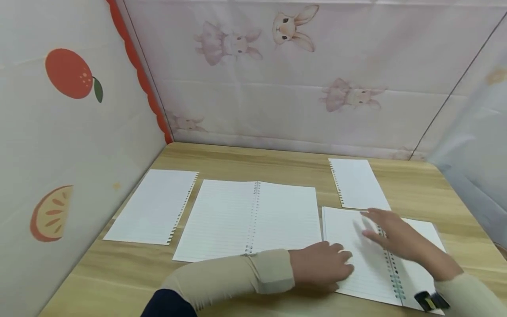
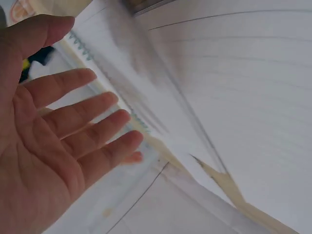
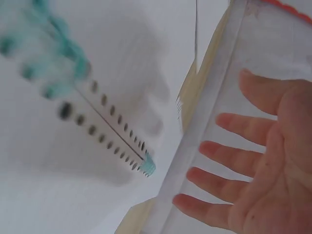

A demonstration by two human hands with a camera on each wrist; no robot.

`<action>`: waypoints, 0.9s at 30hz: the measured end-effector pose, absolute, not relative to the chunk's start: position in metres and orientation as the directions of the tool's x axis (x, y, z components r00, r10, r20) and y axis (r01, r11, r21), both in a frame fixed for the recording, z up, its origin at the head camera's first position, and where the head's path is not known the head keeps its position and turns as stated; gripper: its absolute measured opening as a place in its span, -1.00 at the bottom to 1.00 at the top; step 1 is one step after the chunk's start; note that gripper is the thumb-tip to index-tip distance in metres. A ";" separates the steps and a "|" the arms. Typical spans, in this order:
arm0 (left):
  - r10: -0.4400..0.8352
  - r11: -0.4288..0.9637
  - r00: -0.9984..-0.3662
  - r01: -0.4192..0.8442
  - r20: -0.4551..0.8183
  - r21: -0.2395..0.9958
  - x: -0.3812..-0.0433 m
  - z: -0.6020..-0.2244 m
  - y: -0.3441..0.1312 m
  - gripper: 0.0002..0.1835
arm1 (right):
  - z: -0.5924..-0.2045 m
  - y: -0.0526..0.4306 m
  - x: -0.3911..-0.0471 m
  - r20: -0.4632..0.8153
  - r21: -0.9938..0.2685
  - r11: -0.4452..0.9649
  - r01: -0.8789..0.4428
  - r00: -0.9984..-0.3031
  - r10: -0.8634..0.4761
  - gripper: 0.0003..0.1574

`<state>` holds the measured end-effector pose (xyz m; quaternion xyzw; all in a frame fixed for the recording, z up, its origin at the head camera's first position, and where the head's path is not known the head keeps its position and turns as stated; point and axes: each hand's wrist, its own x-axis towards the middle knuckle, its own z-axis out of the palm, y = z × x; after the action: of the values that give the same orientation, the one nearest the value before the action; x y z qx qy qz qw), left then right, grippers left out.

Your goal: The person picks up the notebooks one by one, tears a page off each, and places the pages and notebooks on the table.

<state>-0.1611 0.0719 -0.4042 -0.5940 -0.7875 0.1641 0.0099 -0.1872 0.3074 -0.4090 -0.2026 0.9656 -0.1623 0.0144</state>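
Observation:
An open lined notebook [image 1: 364, 268] lies at the right of the table. Its teal coil [image 3: 63, 44] shows at both ends of the spine in the right wrist view, with bare punched holes between. Over the left page's outer edge is my left hand [image 1: 322, 266]; its palm and spread, unclenched fingers [image 2: 73, 114] hold nothing. My right hand [image 1: 400, 237] hovers over the notebook's spine, casting a shadow on the page. In the right wrist view that hand's fingers [image 3: 224, 153] are apart, also with nothing in them. Whether the left hand touches the page, I cannot tell.
A second open ring notebook [image 1: 225, 215] lies mid-table, partly behind my left sleeve [image 1: 233, 275]. Loose sheets with torn perforated edges lie at the far left [image 1: 150, 207] and behind the right notebook [image 1: 358, 182]. Printed cloth walls [image 1: 277, 114] border the wooden table [image 1: 245, 154].

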 end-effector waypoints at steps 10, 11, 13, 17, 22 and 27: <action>0.956 0.228 -0.284 0.880 -0.078 -0.416 -0.152 -0.427 0.055 -0.85 | -0.437 0.306 -0.117 0.020 -0.245 0.867 -0.434 -0.896 -0.443 -0.50; 0.959 0.218 -0.274 0.871 -0.069 -0.440 -0.152 -0.428 0.056 -0.87 | -0.439 0.307 -0.114 0.007 -0.240 0.875 -0.421 -0.902 -0.432 -0.48; 0.965 0.186 -0.253 0.848 -0.070 -0.496 -0.150 -0.430 0.057 -0.87 | -0.443 0.309 -0.108 -0.009 -0.239 0.885 -0.399 -0.911 -0.413 -0.44; 0.959 0.118 -0.240 0.816 -0.147 -0.566 -0.143 -0.433 0.058 -0.67 | -0.454 0.310 -0.096 0.078 -0.216 0.873 -0.437 -0.899 -0.431 -0.28; 0.942 0.099 -0.269 0.796 -0.202 -0.597 -0.134 -0.436 0.062 -0.55 | -0.463 0.309 -0.087 0.166 -0.155 0.854 -0.497 -0.865 -0.474 -0.12; 0.951 0.112 -0.251 0.826 -0.183 -0.553 -0.139 -0.434 0.064 -0.58 | -0.457 0.305 -0.086 0.035 -0.197 0.868 -0.456 -0.888 -0.458 -0.15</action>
<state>-0.1390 0.0636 -0.4339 -0.6022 -0.7374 0.2856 0.1094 -0.0863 0.3053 -0.4570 -0.2363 0.9665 -0.1002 0.0063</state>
